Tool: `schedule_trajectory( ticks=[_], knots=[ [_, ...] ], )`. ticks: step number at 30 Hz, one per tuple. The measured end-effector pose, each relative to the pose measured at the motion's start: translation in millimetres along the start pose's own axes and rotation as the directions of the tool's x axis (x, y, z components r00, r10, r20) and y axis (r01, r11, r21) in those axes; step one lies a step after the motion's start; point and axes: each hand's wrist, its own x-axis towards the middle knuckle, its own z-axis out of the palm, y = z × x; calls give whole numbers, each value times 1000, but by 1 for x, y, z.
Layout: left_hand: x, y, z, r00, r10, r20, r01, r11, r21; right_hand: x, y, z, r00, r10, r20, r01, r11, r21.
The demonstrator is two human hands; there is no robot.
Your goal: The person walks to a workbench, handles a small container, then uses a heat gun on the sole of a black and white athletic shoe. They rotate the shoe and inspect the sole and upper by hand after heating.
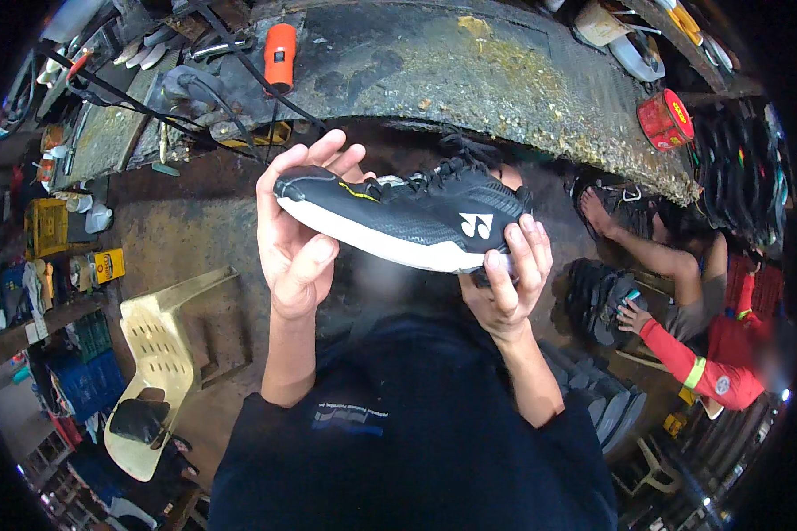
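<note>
A black sports shoe (pixel 407 212) with a white sole, black laces and a small yellow stripe is held up sideways in front of me, its toe to the left. My left hand (pixel 297 234) grips the toe end, thumb below by the sole and fingers behind the upper. Around the heel, my right hand (pixel 509 279) is closed, with its fingers over the sole and the heel's side. The shoe hangs in the air, near the front edge of a worn workbench (pixel 398 66). Parts of both hands' fingers are hidden behind the shoe.
An orange tool (pixel 280 57) and cables lie on the bench's left; a red can (pixel 665 120) stands at its right edge. A cream plastic chair (pixel 155 345) is at left. At right sits a person in red (pixel 695 358), one hand on dark soles (pixel 600 301).
</note>
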Motion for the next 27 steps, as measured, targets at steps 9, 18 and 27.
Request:
schedule_trajectory(
  ticks=[9,18,27],
  knots=[
    [-3,0,-8,999,-32,-27,34,998,47,9,4,-11,999,-34,29,36,996,-82],
    [-10,0,11,992,30,-119,1,967,254,27,5,-32,985,-128,119,154,959,-237],
    [-22,3,35,993,-58,-98,80,967,241,40,4,-39,973,-198,114,223,935,-274]
  ],
)
